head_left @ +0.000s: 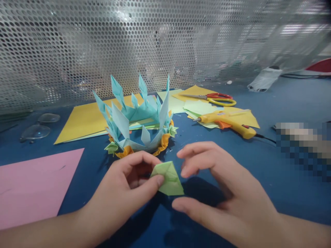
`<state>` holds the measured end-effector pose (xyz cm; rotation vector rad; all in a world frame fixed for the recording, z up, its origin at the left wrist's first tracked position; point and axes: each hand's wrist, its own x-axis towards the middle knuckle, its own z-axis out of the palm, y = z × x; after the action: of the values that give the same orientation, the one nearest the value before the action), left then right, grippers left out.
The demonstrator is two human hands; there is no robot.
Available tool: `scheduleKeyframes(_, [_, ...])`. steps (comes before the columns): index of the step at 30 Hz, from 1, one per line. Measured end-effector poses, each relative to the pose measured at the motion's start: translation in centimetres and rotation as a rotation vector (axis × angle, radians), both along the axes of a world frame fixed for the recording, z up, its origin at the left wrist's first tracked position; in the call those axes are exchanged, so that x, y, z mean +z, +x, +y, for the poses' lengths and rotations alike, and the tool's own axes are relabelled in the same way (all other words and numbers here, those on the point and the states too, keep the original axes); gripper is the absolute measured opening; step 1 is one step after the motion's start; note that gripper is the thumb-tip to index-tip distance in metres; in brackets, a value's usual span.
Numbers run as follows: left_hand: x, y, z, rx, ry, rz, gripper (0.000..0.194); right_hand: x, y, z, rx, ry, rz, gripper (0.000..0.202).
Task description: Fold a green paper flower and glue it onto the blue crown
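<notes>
Between thumb and fingers, my left hand (129,186) pinches a small folded piece of green paper (171,181) by its left side. Creases run across the paper's face. Just to its right, my right hand (219,186) is open, with thumb and fingers apart and curved around the paper's free side without touching it. Behind my hands stands a light blue folded-paper crown (120,120) with tall pointed spikes. Orange and green paper pieces circle its base, and my left hand hides part of its front edge.
Yellow sheets (77,120) lie behind the crown, a pink sheet (38,186) at left beside glasses (36,132). A yellow glue gun (227,122) and red-and-yellow scissors (219,99) rest on paper at right. A perforated metal panel (155,44) borders the blue table (279,106).
</notes>
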<state>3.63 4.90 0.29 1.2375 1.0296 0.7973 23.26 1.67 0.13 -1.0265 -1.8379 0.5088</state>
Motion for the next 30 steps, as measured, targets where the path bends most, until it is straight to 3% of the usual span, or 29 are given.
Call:
scheduleKeyframes(3, [-0.2,-0.2,0.2,0.027,-0.037,-0.062,0.015,0.0,0.0,0.3,-0.012,-0.031,-0.077,0.020])
scheduleKeyframes(9, [-0.4,-0.4,0.1,-0.095,-0.149,-0.295,0.010,-0.4,-0.1,0.5,0.007,-0.043,-0.051,0.018])
scheduleKeyframes(17, [0.3,0.1,0.1,-0.066,-0.204,-0.222,0.021,0.2,-0.2,0.5,0.074,-0.036,-0.056,0.022])
scheduleKeyframes(25, [0.1,-0.2,0.3,-0.018,-0.229,-0.230,0.025,-1.4,0.4,0.6,0.129,-0.002,-0.144,0.024])
scheduleKeyframes(30, [0.1,-0.2,0.5,-0.055,-0.240,-0.250,0.025,-0.9,0.5,0.7,0.105,-0.032,-0.169,0.019])
